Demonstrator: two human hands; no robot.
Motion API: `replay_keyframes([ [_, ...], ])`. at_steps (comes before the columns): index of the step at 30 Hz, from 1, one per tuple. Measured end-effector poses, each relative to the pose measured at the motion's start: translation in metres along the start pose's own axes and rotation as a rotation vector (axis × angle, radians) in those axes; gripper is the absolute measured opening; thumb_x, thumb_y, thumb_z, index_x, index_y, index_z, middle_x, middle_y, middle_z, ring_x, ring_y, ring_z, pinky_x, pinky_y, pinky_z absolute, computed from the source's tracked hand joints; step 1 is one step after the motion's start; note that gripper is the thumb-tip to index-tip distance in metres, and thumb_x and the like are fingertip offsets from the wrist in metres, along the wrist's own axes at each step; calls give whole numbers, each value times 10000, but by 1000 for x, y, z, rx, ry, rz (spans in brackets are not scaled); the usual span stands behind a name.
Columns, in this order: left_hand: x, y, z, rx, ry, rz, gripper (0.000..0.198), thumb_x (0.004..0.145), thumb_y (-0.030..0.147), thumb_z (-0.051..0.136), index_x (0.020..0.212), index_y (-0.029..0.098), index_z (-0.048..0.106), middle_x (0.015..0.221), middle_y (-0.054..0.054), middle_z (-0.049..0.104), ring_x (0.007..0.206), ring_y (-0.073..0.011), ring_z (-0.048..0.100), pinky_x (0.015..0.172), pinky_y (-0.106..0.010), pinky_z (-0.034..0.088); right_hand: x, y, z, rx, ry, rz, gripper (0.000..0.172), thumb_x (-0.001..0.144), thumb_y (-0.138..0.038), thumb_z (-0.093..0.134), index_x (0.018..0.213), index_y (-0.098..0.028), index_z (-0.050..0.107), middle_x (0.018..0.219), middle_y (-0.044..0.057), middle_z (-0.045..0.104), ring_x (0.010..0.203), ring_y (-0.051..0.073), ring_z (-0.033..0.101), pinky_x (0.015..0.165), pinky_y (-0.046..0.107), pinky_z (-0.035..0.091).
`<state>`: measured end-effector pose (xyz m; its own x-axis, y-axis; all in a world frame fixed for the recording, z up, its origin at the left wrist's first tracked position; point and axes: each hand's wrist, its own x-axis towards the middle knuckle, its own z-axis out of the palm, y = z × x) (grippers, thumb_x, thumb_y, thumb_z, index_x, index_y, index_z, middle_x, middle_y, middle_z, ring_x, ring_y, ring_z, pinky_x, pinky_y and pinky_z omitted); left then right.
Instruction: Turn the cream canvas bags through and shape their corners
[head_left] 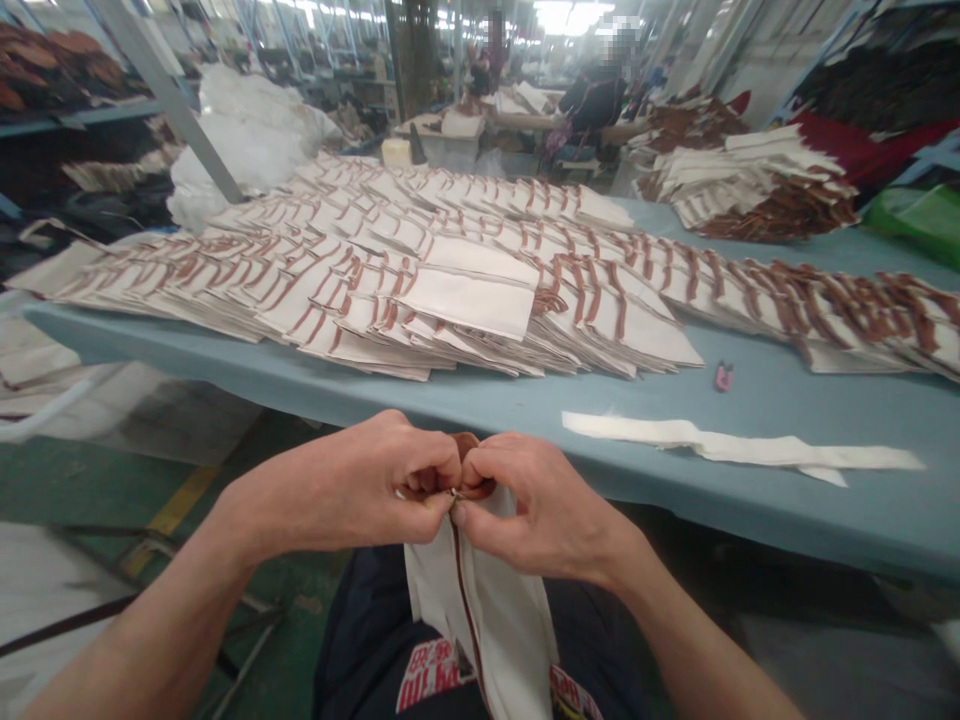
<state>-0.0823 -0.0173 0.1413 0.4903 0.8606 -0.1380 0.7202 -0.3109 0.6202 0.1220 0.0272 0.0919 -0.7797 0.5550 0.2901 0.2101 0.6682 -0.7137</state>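
Observation:
Over my lap hangs a white fabric piece point(510, 610) with a dark brown strip down its middle. Pinched at the top end of that strip, my left hand point(360, 485) has its fingers closed on the fabric piece. My right hand point(540, 505) grips the same end from the other side, its thumb almost touching the left thumb. A bit of brown material shows between and behind the fingers. What exactly lies between the fingertips is mostly hidden.
Rows of overlapping white pieces with brown strips point(472, 285) cover much of the blue table point(645, 475). A small pink thread snipper point(723, 377) and a white fabric strip point(735, 445) lie at right. Farther back are another stack point(757, 185) and a seated person point(596, 100).

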Motion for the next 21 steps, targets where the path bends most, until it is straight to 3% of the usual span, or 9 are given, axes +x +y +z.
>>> replay_keyframes([
  [4, 1, 3, 4, 89, 54, 54, 124, 724, 72, 516, 697, 193, 519, 573, 86, 492, 505, -76, 434, 511, -228, 265, 1, -2, -3, -43, -40, 54, 104, 772, -198, 589, 675, -184, 554, 654, 0, 625, 611, 131, 515, 633, 270, 303],
  [9, -2, 5, 15, 211, 189, 100, 149, 768, 54, 468, 738, 200, 479, 627, 62, 514, 544, -102, 468, 549, -248, 307, 8, -8, -12, -72, -124, 128, 77, 764, -162, 588, 692, -178, 605, 669, 0, 665, 581, 115, 526, 591, 268, 254],
  [15, -11, 7, 20, 312, 354, 203, 216, 937, 89, 453, 784, 178, 576, 675, 31, 583, 585, -126, 561, 582, -251, 403, 14, -17, -23, -150, -79, 63, 145, 761, -175, 577, 647, -189, 489, 599, -34, 524, 570, 104, 402, 577, 283, 203],
  [21, -17, 14, 22, 405, 497, 360, 293, 1036, 101, 446, 794, 177, 593, 743, -14, 695, 699, -157, 683, 721, -275, 519, 9, -23, -28, 125, -88, 122, 193, 761, -179, 552, 632, -198, 409, 572, -75, 386, 531, 71, 345, 529, 226, 235],
])
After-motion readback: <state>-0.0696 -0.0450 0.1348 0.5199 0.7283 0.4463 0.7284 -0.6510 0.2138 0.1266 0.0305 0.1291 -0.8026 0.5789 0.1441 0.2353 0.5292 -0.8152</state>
